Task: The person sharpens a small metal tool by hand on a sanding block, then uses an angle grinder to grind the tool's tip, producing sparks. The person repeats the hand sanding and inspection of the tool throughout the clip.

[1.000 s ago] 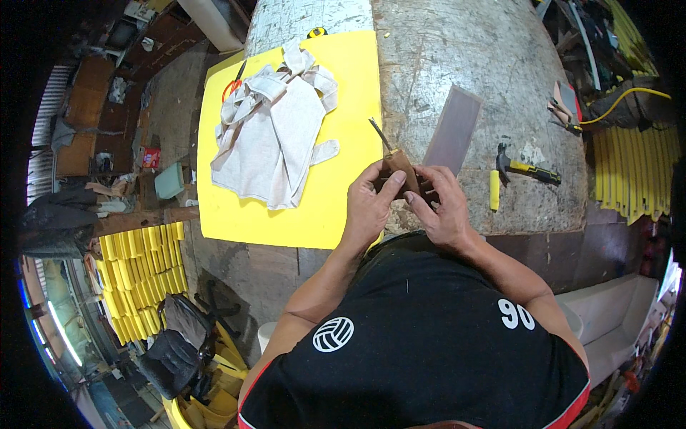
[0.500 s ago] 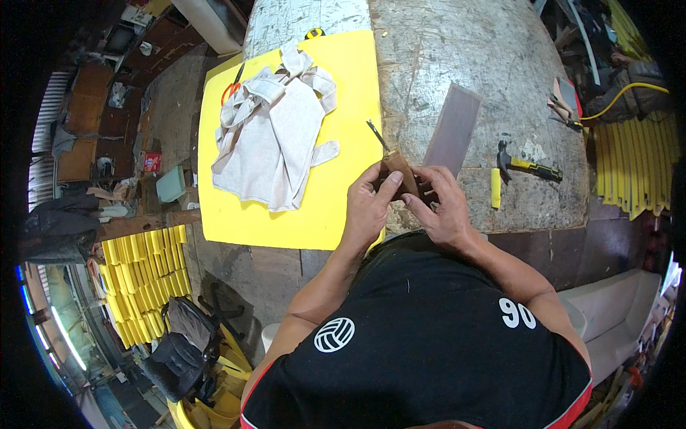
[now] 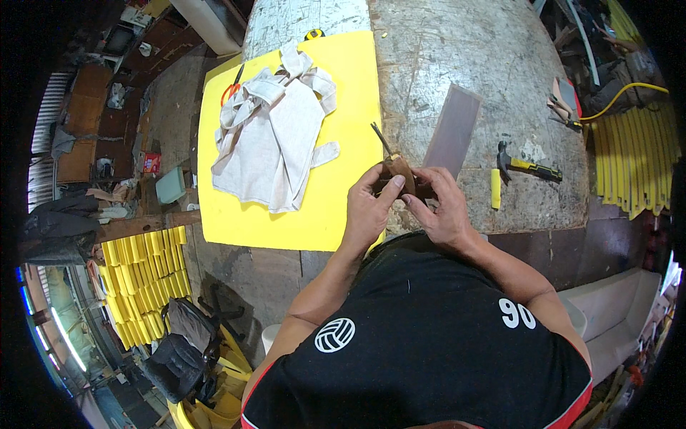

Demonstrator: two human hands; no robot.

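Observation:
Close to the front edge of the workbench, both hands meet around a small brown wooden tool (image 3: 401, 170) with a thin dark metal shank pointing up and away. My left hand (image 3: 371, 207) pinches its left side, thumb lying along the wood. On the other side, my right hand (image 3: 441, 204) has its fingers curled against the tool, and its thumb is near the lower end. The fingers cover much of the tool's lower part. Just beyond my right hand lies a flat, greyish-brown rectangular strip (image 3: 454, 127).
A yellow foam sheet (image 3: 350, 79) on the workbench (image 3: 418, 57) carries a crumpled off-white cloth (image 3: 275, 146) and orange-handled scissors (image 3: 229, 93). A tape measure (image 3: 314, 33) sits at its far edge. To the right are a hammer (image 3: 525, 166) and a short yellow piece (image 3: 495, 188).
The wooden tool has tilted slightly in my fingers, and its metal shank has shifted a little to the right. Both hands keep nearly the same place.

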